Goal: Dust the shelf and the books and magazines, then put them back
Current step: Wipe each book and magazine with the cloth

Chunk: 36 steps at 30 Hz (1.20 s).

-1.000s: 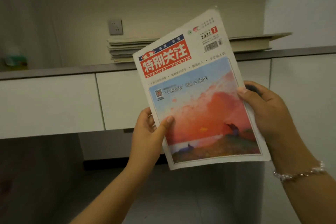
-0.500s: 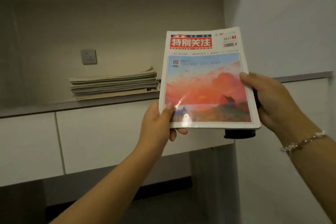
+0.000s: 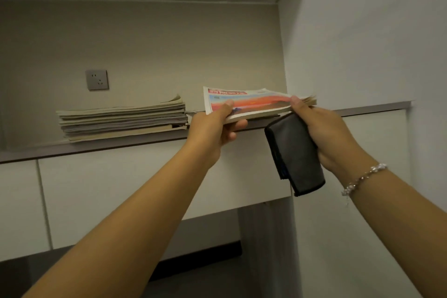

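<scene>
A magazine point(image 3: 251, 101) with a red title band and an orange sunset cover is held almost flat over the grey shelf point(image 3: 96, 149), near its right end. My left hand point(image 3: 214, 126) grips the magazine's near left edge, thumb on top. My right hand point(image 3: 326, 133) pinches its near right corner and also holds a folded dark cloth point(image 3: 294, 152), which hangs down below the shelf edge. A stack of several pale magazines point(image 3: 123, 118) lies on the shelf to the left. Whether the held magazine touches anything beneath it is hidden.
A wall socket point(image 3: 97, 79) sits on the back wall above the stack. A white side wall point(image 3: 362, 43) closes the shelf's right end. White cabinet fronts point(image 3: 121, 189) run under the shelf, with a dark recess below them.
The magazine went from upright, cover facing me, to nearly flat, and moved up and forward over the shelf's right end. The dark cloth, mostly hidden behind it before, now hangs in plain view.
</scene>
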### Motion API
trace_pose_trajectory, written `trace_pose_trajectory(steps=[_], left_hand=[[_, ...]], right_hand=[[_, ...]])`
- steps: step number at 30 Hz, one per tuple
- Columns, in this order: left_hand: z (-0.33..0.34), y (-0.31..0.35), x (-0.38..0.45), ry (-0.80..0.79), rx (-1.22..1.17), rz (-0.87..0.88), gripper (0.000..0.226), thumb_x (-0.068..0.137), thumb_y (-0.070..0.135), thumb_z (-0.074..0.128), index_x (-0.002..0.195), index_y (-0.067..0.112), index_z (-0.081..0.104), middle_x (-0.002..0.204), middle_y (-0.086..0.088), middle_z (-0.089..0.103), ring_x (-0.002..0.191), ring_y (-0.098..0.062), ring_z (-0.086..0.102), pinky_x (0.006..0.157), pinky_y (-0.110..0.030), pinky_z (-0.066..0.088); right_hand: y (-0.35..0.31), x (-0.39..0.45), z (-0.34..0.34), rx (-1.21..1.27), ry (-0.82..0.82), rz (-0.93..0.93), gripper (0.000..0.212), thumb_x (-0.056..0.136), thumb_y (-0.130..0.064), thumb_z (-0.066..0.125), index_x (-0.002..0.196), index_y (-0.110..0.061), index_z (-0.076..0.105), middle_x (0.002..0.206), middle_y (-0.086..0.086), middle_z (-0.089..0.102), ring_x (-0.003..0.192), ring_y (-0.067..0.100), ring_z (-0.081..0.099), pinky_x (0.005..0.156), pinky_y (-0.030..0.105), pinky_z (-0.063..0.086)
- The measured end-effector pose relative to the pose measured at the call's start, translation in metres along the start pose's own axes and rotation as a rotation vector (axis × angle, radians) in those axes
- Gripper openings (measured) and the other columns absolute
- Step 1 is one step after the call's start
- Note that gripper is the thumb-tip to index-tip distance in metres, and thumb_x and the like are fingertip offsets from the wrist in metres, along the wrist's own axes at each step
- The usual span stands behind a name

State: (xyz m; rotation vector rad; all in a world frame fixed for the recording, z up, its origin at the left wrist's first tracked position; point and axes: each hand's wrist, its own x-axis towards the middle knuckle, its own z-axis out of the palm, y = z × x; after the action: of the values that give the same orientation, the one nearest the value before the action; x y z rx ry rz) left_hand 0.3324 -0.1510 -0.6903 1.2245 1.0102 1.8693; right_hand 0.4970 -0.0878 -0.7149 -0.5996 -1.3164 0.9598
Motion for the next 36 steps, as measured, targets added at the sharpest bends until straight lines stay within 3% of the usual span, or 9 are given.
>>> trace_pose_trajectory(steps=[3,6,9,14,17,20,25,32,36], left_hand=[[-0.008,0.005,0.002,-0.121,-0.061,-0.011,0.010,0.090,0.019,0.062,0.093,0.009,0.063,0.081,-0.004,0.069,0.064,-0.011,0.068,0.050,-0.017,0.051],[-0.013,0.004,0.005,-0.186,-0.043,0.006,0.013,0.088,0.021,0.064,0.094,0.010,0.065,0.085,-0.005,0.071,0.076,-0.015,0.071,0.058,-0.021,0.055],[-0.014,0.000,0.008,-0.118,0.072,0.019,0.018,0.089,0.025,0.064,0.099,0.010,0.061,0.090,-0.009,0.069,0.071,-0.014,0.072,0.054,-0.019,0.055],[-0.012,-0.008,0.016,0.037,0.175,-0.011,0.030,0.088,0.039,0.063,0.091,0.009,0.060,0.076,-0.007,0.070,0.057,-0.012,0.070,0.044,-0.017,0.050],[-0.013,-0.011,0.022,0.066,0.191,-0.027,0.038,0.089,0.042,0.061,0.084,0.004,0.063,0.064,-0.005,0.071,0.055,-0.013,0.070,0.041,-0.017,0.048],[-0.014,-0.012,0.022,0.071,0.157,-0.029,0.038,0.092,0.040,0.058,0.080,0.004,0.063,0.056,-0.003,0.069,0.054,-0.013,0.069,0.043,-0.018,0.050],[-0.026,-0.026,0.002,0.072,0.216,0.005,0.036,0.096,0.039,0.051,0.083,0.009,0.065,0.060,0.000,0.070,0.057,-0.013,0.069,0.053,-0.022,0.056],[-0.087,-0.071,-0.053,0.128,0.392,0.006,0.039,0.101,0.034,0.041,0.083,0.011,0.067,0.063,0.001,0.069,0.055,-0.015,0.065,0.051,-0.022,0.052],[-0.136,-0.112,-0.089,0.154,0.460,0.010,0.034,0.100,0.029,0.044,0.084,0.010,0.067,0.075,-0.004,0.068,0.054,-0.013,0.061,0.050,-0.022,0.050]], right_hand=[[0.004,0.005,0.005,-0.047,0.021,-0.016,0.039,0.086,-0.051,0.059,0.083,-0.013,0.067,0.088,0.007,0.068,0.085,0.022,0.063,0.079,0.036,0.053],[0.009,0.012,0.010,-0.061,0.062,-0.025,0.047,0.086,-0.053,0.056,0.082,-0.007,0.063,0.082,0.009,0.060,0.079,0.021,0.058,0.077,0.036,0.050],[0.012,0.021,0.019,-0.109,0.089,-0.008,0.058,0.086,-0.057,0.054,0.093,0.000,0.064,0.084,0.012,0.057,0.079,0.022,0.055,0.078,0.039,0.051],[0.023,0.036,0.033,-0.170,0.097,0.027,0.051,0.083,-0.063,0.053,0.077,-0.013,0.055,0.079,0.010,0.049,0.075,0.021,0.048,0.067,0.031,0.039],[0.022,0.040,0.039,-0.160,0.106,0.082,0.063,0.083,-0.063,0.053,0.087,-0.002,0.067,0.082,0.010,0.054,0.076,0.022,0.051,0.069,0.031,0.043],[0.020,0.037,0.045,-0.144,0.098,0.115,0.050,0.084,-0.060,0.055,0.077,-0.012,0.065,0.083,0.005,0.061,0.082,0.018,0.057,0.072,0.029,0.048],[0.043,0.007,0.058,-0.151,-0.011,0.103,0.044,0.084,-0.061,0.055,0.083,-0.020,0.071,0.099,0.002,0.068,0.100,0.021,0.060,0.093,0.040,0.049],[0.101,-0.046,0.090,-0.132,-0.200,0.313,0.046,0.077,-0.063,0.062,0.088,-0.020,0.072,0.103,0.005,0.069,0.100,0.024,0.063,0.094,0.044,0.050],[0.140,-0.083,0.112,-0.070,-0.316,0.466,0.044,0.077,-0.054,0.067,0.089,-0.012,0.073,0.092,0.006,0.073,0.090,0.021,0.068,0.087,0.037,0.054]])
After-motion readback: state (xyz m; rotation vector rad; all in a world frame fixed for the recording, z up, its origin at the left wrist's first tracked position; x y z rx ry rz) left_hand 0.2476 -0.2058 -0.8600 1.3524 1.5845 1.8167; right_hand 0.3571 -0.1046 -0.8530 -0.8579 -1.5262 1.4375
